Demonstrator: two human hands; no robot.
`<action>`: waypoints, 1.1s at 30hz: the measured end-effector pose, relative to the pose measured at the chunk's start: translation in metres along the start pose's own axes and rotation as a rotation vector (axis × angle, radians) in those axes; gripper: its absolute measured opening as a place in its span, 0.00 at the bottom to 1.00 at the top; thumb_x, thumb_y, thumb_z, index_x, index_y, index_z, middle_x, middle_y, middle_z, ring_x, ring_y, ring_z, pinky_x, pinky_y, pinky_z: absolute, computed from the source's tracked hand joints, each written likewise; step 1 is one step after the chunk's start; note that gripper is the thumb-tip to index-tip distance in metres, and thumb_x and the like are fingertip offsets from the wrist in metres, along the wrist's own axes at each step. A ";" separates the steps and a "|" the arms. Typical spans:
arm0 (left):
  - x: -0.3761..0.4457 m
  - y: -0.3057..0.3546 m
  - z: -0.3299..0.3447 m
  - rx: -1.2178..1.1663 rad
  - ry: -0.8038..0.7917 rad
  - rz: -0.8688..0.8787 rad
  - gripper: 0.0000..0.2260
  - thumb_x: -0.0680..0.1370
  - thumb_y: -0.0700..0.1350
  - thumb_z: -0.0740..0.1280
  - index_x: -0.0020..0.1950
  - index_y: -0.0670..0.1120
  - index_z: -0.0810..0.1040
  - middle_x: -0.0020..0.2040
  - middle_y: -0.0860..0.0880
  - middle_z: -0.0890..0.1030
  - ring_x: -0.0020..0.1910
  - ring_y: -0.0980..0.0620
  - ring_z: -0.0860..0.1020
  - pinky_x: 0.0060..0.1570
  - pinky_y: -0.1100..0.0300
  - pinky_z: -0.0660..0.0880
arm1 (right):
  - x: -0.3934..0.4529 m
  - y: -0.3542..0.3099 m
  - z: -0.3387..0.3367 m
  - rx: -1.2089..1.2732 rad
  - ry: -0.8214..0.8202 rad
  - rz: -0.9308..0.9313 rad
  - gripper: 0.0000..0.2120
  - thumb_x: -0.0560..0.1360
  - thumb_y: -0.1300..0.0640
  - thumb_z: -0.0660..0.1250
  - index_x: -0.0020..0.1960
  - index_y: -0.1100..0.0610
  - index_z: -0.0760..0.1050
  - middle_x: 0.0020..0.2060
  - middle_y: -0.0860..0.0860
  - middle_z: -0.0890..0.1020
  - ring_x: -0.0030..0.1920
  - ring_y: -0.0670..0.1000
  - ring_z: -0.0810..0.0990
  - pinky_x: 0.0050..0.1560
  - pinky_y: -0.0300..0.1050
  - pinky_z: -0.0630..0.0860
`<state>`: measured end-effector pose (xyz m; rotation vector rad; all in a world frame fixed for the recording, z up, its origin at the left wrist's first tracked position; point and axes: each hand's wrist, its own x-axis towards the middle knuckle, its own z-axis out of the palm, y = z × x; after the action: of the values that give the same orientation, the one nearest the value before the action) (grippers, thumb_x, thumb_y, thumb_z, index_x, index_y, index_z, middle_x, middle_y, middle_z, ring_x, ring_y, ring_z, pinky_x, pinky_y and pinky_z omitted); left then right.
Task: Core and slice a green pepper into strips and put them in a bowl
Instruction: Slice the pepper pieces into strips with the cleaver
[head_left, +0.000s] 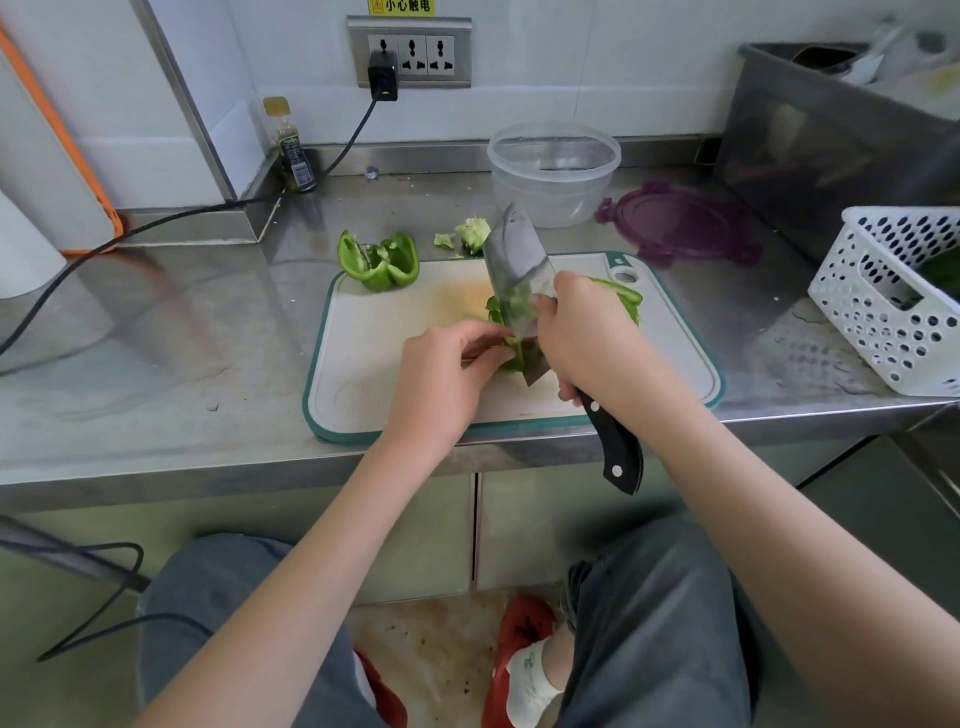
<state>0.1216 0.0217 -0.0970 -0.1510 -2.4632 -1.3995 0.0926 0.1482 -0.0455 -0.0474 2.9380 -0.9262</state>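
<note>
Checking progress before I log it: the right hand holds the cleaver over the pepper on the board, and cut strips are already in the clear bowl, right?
Not quite. The head view shows the clear bowl empty; cut pepper pieces still lie on the cutting board. The right hand does hold the cleaver.

Brushed steel counter (156, 332) (glossy); clear plastic bowl (554, 171).

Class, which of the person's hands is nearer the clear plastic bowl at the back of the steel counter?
Right. The right hand, gripping the cleaver, lies below the clear plastic bowl; the left hand sits farther left and lower.
</note>
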 end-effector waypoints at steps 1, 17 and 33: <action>0.001 -0.001 0.001 -0.008 -0.001 -0.007 0.08 0.75 0.40 0.69 0.54 0.45 0.83 0.48 0.52 0.83 0.46 0.61 0.80 0.50 0.76 0.71 | 0.000 0.000 -0.001 -0.003 0.002 -0.005 0.11 0.82 0.57 0.54 0.41 0.56 0.62 0.30 0.56 0.70 0.08 0.46 0.66 0.13 0.33 0.62; 0.003 -0.004 0.002 0.000 -0.009 -0.018 0.07 0.75 0.41 0.69 0.52 0.46 0.83 0.44 0.56 0.82 0.42 0.69 0.77 0.45 0.79 0.69 | 0.010 -0.007 0.005 -0.210 -0.107 -0.013 0.08 0.80 0.64 0.55 0.58 0.62 0.67 0.22 0.54 0.73 0.10 0.47 0.68 0.11 0.28 0.57; 0.003 -0.010 0.003 -0.066 0.037 -0.065 0.03 0.77 0.40 0.67 0.49 0.47 0.78 0.44 0.52 0.82 0.46 0.55 0.81 0.49 0.65 0.75 | 0.013 -0.007 -0.006 -0.274 -0.075 -0.118 0.07 0.80 0.60 0.55 0.45 0.59 0.69 0.31 0.53 0.73 0.26 0.51 0.73 0.18 0.40 0.68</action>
<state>0.1155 0.0189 -0.1059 -0.0590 -2.4134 -1.4978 0.0791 0.1454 -0.0370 -0.2639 2.9952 -0.5125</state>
